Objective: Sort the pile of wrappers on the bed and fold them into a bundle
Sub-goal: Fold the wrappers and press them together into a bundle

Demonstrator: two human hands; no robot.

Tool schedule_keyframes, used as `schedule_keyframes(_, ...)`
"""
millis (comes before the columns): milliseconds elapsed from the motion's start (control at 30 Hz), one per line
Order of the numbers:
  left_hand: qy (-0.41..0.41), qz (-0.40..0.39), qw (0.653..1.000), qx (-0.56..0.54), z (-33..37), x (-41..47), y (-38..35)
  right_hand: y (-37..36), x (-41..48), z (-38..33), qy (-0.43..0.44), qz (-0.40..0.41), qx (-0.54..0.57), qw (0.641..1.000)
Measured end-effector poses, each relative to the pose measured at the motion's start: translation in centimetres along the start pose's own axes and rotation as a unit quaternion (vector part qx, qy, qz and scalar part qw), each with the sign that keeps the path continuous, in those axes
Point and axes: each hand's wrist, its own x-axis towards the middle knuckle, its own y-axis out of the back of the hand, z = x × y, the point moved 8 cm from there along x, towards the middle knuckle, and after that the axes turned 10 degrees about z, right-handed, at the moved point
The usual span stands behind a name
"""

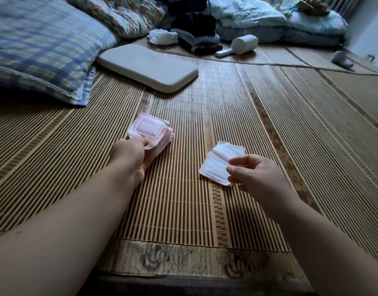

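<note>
My left hand (130, 154) gripped the near edge of a small stack of pink wrappers (150, 131), thumb on top and fingers curled beneath, on the bamboo mat (205, 103) of the bed. To the right and a little nearer, my right hand (254, 174) pinched the right edge of a white wrapper (218, 163) between thumb and curled fingers. A checked pillow (40, 45) and a flat white cushion (147, 67) lay farther off to the left.

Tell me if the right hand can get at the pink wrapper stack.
Probably yes: only bare mat lies between the right hand and the pink wrapper stack, though it pinches a white wrapper.
</note>
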Motion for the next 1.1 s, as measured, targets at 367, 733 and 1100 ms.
schedule_keyframes(367,-0.311,0.13,0.892,0.301,4.6,-3.4,2.0,-2.2,0.8,0.1,0.235,0.046,-0.398,0.886)
schedule_keyframes(733,-0.102,-0.245,0.884,0.385,-4.1,-7.8,-3.2,-2.3,-1.0,-2.6,0.263,0.05,-0.313,0.911)
schedule_keyframes(1100,-0.094,-0.286,0.869,0.394,-5.3,-8.5,-3.9,-2.2,-2.9,-3.5,0.223,-0.01,-0.192,0.956)
